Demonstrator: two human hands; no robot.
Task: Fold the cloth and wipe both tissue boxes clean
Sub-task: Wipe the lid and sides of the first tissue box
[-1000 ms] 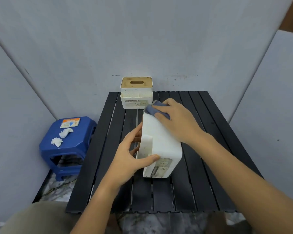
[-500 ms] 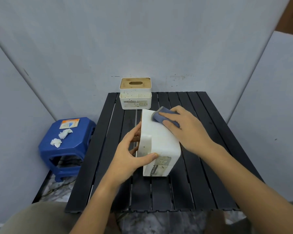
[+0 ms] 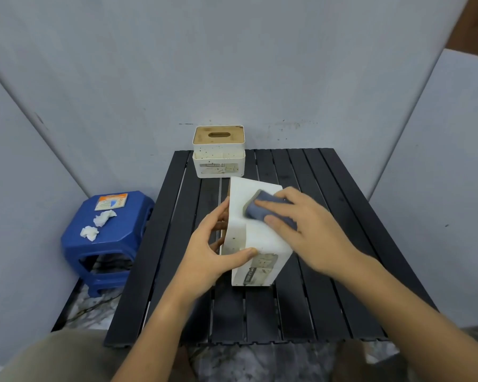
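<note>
Nearest the near edge of the black slatted desk [image 3: 301, 307], two bare forearms reach in over it. The left hand [image 3: 204, 252] grips the near tissue box [image 3: 255, 244]: its thumb lies curled across the box's near face just above a worn label, and its fingers [image 3: 218, 216] wrap the left side. This white box lies tipped on its side at the middle of the desk, long axis running toward the far edge, with dark specks visible on its upper surface. The right hand [image 3: 307, 230] rests on top of the box, fingers extended and fairly flat, pressing a folded blue-grey cloth [image 3: 260, 209] against the upper surface toward the box's far half. The cloth is in contact with the box; its leading edge projects past the fingertips.

Beyond, at the far edge of the desk left of centre, the second tissue box [image 3: 218, 158] stands upright, white and speckled, with a tan slotted lid, just apart from the near box.

Off the desk's left edge stands a blue stool [image 3: 122, 238] carrying two crumpled white tissues [image 3: 104, 217] and a small printed card [image 3: 111, 201].
</note>
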